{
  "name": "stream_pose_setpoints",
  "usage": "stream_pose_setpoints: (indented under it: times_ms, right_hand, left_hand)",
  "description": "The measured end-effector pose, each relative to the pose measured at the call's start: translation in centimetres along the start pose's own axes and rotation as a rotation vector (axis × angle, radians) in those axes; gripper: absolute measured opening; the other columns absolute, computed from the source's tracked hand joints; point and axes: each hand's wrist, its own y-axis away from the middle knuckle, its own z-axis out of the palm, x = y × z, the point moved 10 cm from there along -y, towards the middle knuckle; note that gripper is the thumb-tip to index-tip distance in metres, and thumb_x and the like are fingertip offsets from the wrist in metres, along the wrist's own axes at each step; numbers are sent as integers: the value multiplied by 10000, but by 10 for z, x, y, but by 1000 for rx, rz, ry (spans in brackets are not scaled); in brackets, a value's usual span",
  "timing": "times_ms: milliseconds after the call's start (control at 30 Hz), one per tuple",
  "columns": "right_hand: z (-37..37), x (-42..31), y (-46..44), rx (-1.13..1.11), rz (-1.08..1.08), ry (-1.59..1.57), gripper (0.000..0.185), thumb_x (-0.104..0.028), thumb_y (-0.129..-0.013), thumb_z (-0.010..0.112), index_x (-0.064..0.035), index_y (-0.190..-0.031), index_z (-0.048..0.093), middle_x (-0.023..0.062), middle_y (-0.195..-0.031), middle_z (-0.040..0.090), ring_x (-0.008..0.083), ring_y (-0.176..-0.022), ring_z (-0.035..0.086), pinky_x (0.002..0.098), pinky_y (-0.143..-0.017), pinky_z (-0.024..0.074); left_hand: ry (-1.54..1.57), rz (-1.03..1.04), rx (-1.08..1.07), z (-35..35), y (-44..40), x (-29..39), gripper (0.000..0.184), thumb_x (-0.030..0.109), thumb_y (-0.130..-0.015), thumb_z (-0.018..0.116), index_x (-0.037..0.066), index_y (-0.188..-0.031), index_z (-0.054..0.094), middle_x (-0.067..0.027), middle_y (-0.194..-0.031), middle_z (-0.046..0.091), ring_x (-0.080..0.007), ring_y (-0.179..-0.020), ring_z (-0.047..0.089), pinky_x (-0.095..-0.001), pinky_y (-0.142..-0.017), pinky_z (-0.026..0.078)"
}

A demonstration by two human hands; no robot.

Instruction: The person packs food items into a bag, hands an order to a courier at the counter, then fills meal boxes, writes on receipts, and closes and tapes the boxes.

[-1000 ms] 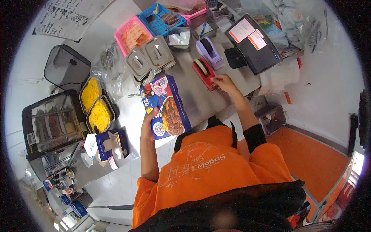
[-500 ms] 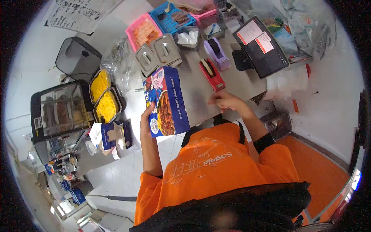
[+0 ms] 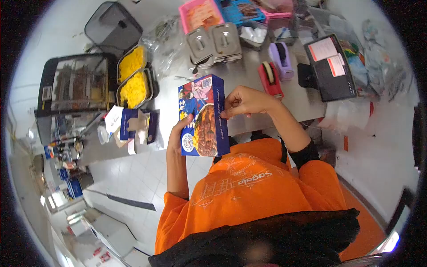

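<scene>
A blue printed box (image 3: 202,118) with a food picture on its front is tilted up over the near edge of the metal table. My left hand (image 3: 180,133) grips its left side, thumb on the front face. At the box's right side panel, my right hand (image 3: 242,102) has its fingers pinched together near the edge; anything between the fingertips is too small to make out. Beyond that hand, a red tape dispenser (image 3: 271,79) lies on the table beside a purple tape dispenser (image 3: 281,61).
Lidded steel containers (image 3: 213,43) stand behind the box. Two trays of yellow food (image 3: 133,89) are at the left, above an opened blue box (image 3: 138,126). A tablet on a stand (image 3: 331,69) is at the right. Pink (image 3: 200,17) and blue baskets line the back.
My right hand has moved from the red tape dispenser leftward to the box's side. The box remains in my left hand. The camera view has shifted, so the table items appear farther right.
</scene>
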Motion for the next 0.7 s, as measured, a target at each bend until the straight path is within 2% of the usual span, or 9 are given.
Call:
stream_pose_setpoints:
  times_ms: [133, 267, 367, 433, 500, 567, 600, 700]
  right_hand:
    - [27, 15, -39, -72, -33, -106, 264, -281, -776, 757, -32, -728, 683, 17, -667, 641, 43, -492, 470, 209, -378, 324]
    - [53, 32, -78, -72, 81, 7, 305, -318, -758, 765, -30, -708, 675, 19, -625, 625, 67, -465, 465, 219, -389, 333]
    - [86, 92, -116, -224, 185, -222, 372, -344, -751, 772, -26, -912, 663, 50, -771, 661, 123, -591, 579, 250, -500, 467]
    - [135, 70, -126, -153, 84, -799, 412, -334, -791, 736, -43, -1049, 603, 72, -914, 654, 163, -749, 621, 293, -638, 522]
    - [155, 86, -147, -76, 121, -986, 453, -327, -832, 691, -58, -1163, 540, 84, -1044, 631, 193, -895, 629, 334, -771, 537]
    - [168, 164, -178, -30, 269, -790, 483, -323, -875, 637, -72, -1255, 474, 87, -1160, 591, 212, -1030, 603, 372, -898, 513]
    - [174, 170, -192, -51, 147, -771, 427, -305, -924, 557, -70, -1271, 475, 86, -1157, 597, 207, -1026, 601, 365, -888, 514]
    - [200, 124, -214, -36, 221, -910, 501, -323, -926, 574, -50, -1315, 417, 114, -1254, 533, 206, -1076, 571, 308, -909, 495]
  left_hand:
    - [73, 52, 75, -37, 11, 1, 433, 149, -824, 674, -56, -1168, 507, -178, -1008, 661, -232, -811, 687, -335, -718, 583]
    - [112, 70, 167, -88, 22, 5, 421, 172, -816, 687, -41, -1143, 528, -160, -991, 663, -234, -807, 684, -350, -732, 579]
    - [178, 34, 104, -110, 27, 13, 428, 198, -815, 698, -38, -1137, 543, -159, -994, 666, -234, -809, 685, -347, -747, 578]
    - [270, -10, 9, -112, 28, 19, 434, 181, -804, 710, -54, -1129, 545, -170, -998, 668, -237, -809, 691, -350, -733, 586]
    - [331, -67, 0, -133, 20, 14, 431, 185, -803, 712, -59, -1120, 551, -171, -992, 672, -237, -812, 692, -358, -744, 584]
    - [383, -110, -43, -147, 18, 20, 423, 191, -806, 709, -53, -1117, 559, -166, -981, 676, -232, -816, 692, -358, -747, 582]
    - [382, -93, -81, -160, 14, 24, 415, 202, -809, 707, -41, -1114, 567, -161, -985, 677, -229, -819, 692, -352, -752, 579]
    - [371, -46, -73, -202, 1, 44, 405, 218, -811, 709, -31, -1101, 578, -154, -977, 680, -223, -809, 690, -341, -754, 576]
